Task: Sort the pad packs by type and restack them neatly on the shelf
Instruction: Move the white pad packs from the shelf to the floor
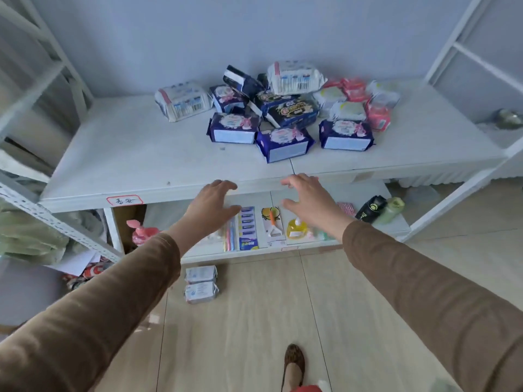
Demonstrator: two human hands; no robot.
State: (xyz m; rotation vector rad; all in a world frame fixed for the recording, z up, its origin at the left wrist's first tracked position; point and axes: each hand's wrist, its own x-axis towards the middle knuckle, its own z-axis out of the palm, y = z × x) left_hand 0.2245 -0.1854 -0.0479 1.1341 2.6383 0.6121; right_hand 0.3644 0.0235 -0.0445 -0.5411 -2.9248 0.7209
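From the head view, your left hand and right hand both hang in front of the shelf edge with fingers loosely spread, grasping nothing and not touching any pack. The pad packs lie in a jumbled heap toward the back right of the shelf: purple packs at the front, dark navy packs in the middle, white packs at left and on top, pink packs and pale green packs at right. Two more grey-white packs sit stacked on the floor below.

Small shop stockroom, white metal shelving, handwritten shelf label, packaged toiletries
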